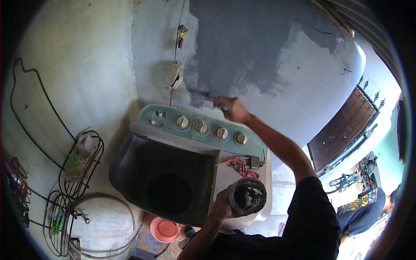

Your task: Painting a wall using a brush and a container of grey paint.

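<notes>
My right hand (229, 108) is raised against the wall, shut on a paintbrush (204, 94) whose bristles touch the edge of the dark grey painted patch (242, 47). My left hand (222, 204) grips a dark paint can (247, 196) with grey paint inside, held above the right side of a twin-tub washing machine (190, 164). The machine's big tub lies open and dark, and several round knobs line its green back panel (203, 125).
A wall socket box (174, 74) with a cable hangs left of the painted patch. Wire racks (82, 164) and a loose hose lie at left, a pink bowl (164, 229) on the floor below the machine. Another person (364, 208) and a brown door (342, 130) are at right.
</notes>
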A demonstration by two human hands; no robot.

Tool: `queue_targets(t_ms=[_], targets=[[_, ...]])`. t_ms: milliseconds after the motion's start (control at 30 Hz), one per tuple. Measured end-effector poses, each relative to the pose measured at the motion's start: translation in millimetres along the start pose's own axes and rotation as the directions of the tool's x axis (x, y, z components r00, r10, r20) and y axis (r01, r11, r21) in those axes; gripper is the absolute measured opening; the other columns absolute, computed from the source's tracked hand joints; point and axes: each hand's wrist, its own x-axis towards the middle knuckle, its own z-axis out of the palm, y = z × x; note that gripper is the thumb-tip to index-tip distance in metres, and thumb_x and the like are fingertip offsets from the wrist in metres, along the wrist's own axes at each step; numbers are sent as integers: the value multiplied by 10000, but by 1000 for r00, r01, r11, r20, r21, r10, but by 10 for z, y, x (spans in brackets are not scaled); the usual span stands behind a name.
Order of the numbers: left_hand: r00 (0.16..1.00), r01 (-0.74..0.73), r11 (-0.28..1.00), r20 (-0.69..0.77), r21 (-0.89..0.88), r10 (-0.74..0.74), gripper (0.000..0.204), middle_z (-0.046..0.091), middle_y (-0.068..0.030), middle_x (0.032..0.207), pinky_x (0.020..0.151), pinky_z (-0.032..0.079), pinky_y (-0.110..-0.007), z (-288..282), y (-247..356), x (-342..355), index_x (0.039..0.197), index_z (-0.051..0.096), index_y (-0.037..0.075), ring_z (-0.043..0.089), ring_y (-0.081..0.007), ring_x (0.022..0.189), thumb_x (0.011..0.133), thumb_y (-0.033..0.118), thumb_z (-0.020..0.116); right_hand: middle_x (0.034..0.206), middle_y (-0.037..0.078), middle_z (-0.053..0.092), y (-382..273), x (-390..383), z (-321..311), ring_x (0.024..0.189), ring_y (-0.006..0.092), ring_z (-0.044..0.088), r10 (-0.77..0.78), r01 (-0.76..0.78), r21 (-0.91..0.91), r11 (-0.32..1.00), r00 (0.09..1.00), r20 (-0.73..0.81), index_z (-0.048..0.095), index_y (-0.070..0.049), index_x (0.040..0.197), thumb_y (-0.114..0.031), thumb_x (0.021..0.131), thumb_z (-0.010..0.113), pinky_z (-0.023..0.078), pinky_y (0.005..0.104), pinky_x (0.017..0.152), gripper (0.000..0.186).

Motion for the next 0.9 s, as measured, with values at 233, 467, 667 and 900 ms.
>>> queue_targets(t_ms=[233, 467, 667, 900], targets=[[999, -22, 995, -26, -99, 20, 845, 678, -124, 1196, 986, 522, -369, -16, -69, 14, 1285, 574, -8, 668, -192, 1073, 551, 162, 955, 1135, 93, 648, -86, 399, -558, 1176, 308, 620, -258, 233, -298, 926, 965, -49, 549, -84, 1023, 59, 640, 704, 585, 419, 891, 437], [999, 28, 990, -21, -142, -31, 829, 687, -122, 1181, 939, 546, -347, 62, -212, -40, 1243, 606, -9, 679, -187, 1043, 524, 179, 973, 1098, 79, 664, -49, 34, -153, 1146, 312, 639, -216, 217, -129, 968, 976, 22, 555, -82, 968, 76, 604, 704, 583, 419, 888, 424], [995, -72, 995, -70, 71, 77, 842, 697, -120, 1141, 932, 550, -342, 2, -175, -58, 1207, 629, -18, 685, -185, 1012, 501, 278, 980, 959, 92, 672, -160, 156, -251, 1089, 352, 671, -253, 238, -90, 967, 933, -255, 531, -61, 905, 165, 638, 621, 607, 407, 865, 361], [930, 279, 884, -124, -375, -346, 869, 690, -163, 1127, 894, 549, -401, 45, -264, -259, 1213, 620, 23, 687, -319, 1025, 521, 431, 950, 910, 138, 660, 156, 28, -133, 1052, 373, 687, -280, 257, -110, 960, 875, -396, 492, -23, 861, 232, 711, 551, 589, 424, 861, 302]])
